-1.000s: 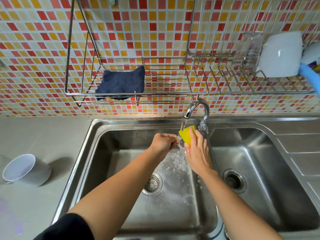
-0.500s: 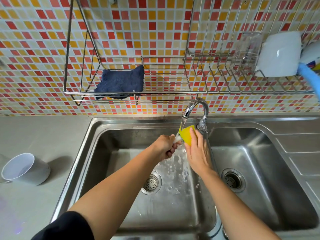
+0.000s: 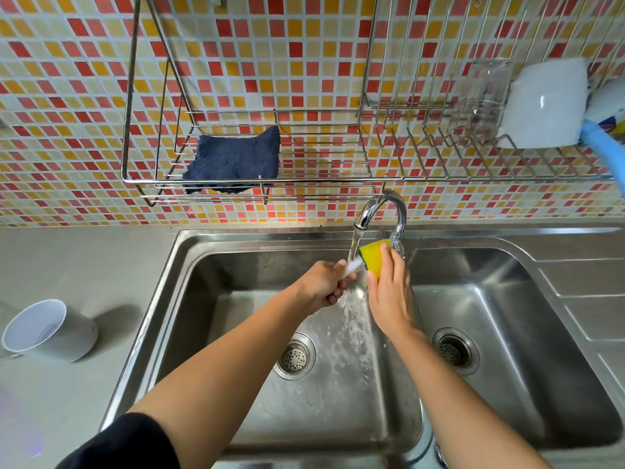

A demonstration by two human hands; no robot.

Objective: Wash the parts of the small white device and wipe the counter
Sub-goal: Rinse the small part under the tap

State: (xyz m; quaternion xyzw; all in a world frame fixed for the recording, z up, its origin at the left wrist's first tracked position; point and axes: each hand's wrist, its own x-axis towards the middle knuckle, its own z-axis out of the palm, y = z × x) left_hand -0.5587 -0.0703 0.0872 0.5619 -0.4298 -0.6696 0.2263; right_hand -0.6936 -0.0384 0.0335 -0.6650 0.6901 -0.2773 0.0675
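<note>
Over the left sink basin point(image 3: 236, 265), my left hand point(image 3: 323, 286) grips a small white part point(image 3: 351, 265) whose end sticks out toward the running water. My right hand point(image 3: 389, 292) holds a yellow sponge point(image 3: 372, 253) with a dark scouring side against that part, right under the faucet point(image 3: 382, 211). Water streams down between both hands into the basin. A white cup-shaped part point(image 3: 50, 330) of the device lies tipped on its side on the grey counter point(image 3: 84, 265) at the left.
A wire wall rack point(image 3: 321, 179) above the sink holds a dark blue cloth point(image 3: 233, 160), a clear glass point(image 3: 480, 99) and a white bowl point(image 3: 544, 103). A blue-handled item point(image 3: 605, 147) hangs at the far right. The right basin point(image 3: 507, 299) has a drain point(image 3: 455, 350).
The white part has slid out further from my left fist toward the sponge. The splash under the tap has shifted slightly right. Both hands stay under the faucet.
</note>
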